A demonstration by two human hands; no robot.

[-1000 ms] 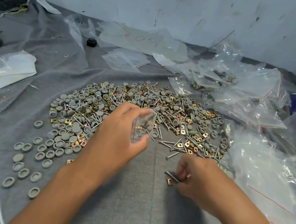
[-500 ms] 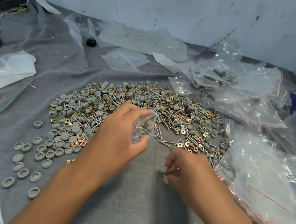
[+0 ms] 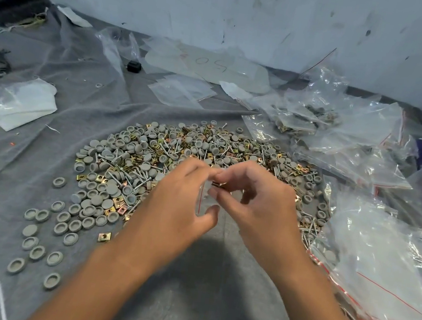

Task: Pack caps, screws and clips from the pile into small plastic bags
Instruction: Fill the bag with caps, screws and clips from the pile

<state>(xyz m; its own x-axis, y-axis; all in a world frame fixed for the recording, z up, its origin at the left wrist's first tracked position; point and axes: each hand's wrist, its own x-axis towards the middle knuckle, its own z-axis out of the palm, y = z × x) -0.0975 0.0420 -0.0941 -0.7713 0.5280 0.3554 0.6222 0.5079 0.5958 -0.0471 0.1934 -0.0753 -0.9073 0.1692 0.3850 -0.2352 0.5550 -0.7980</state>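
Far from done. Left-centre: big pile of caps, screws and clips unpacked. Centre: left hand pinching small plastic bag open, right hand pinching parts at its mouth. Right: filled bags heaped.

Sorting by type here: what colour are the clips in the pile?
Gold, brassy metal; the clips show best in the head view, among the pile.

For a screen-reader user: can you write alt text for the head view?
Two hands meet above a pile of grey caps, screws and gold clips on grey cloth: the left hand holds a small clear bag, the right hand pinches something at its mouth.
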